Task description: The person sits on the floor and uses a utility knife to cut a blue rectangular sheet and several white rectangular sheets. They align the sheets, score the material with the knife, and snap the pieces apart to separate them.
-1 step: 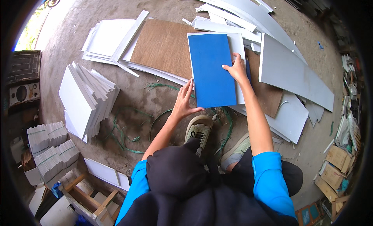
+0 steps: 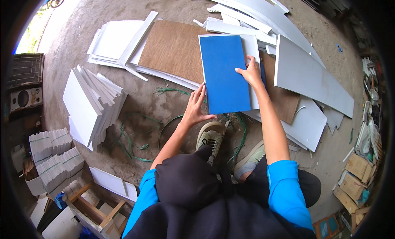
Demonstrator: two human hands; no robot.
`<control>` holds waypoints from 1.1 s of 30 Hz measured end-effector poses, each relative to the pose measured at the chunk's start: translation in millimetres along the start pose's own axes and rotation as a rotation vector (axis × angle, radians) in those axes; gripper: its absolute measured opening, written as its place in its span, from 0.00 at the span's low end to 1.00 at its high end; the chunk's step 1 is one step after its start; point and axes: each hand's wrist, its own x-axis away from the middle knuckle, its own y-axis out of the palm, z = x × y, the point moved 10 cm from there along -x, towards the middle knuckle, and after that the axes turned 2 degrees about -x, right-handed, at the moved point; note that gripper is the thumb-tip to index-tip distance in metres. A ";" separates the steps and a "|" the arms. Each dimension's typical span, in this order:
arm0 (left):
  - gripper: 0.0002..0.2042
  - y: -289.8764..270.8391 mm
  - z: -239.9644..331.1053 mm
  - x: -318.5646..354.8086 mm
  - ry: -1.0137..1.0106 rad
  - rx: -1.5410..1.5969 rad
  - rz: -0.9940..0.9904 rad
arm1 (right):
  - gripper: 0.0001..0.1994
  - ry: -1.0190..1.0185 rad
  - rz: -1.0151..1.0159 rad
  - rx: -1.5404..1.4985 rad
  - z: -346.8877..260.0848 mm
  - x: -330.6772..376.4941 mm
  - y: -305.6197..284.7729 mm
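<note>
A rectangular blue board (image 2: 224, 74) with thin pale edges lies in front of me, over a white board (image 2: 252, 46) that shows along its right side. My left hand (image 2: 194, 108) is at its lower left corner, fingertips against the left edge and thumb along the bottom edge. My right hand (image 2: 251, 73) grips the right side, its thumb on the blue face and its other fingers over the edge, partly hidden. Under these boards and to the left lies a brown wood-grain panel (image 2: 173, 48).
White panels and strips (image 2: 312, 78) spread to the right and beyond. At left stands a leaning stack of white boards (image 2: 84, 107), with tied bundles (image 2: 61, 167) nearer. Green strapping (image 2: 144, 147) lies loose around my shoes (image 2: 210, 138). Boxes (image 2: 358, 167) line the right side.
</note>
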 end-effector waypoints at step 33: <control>0.53 5.5 -9.1 8.0 0.008 0.038 -0.035 | 0.37 -0.019 0.015 0.108 -8.7 7.6 4.3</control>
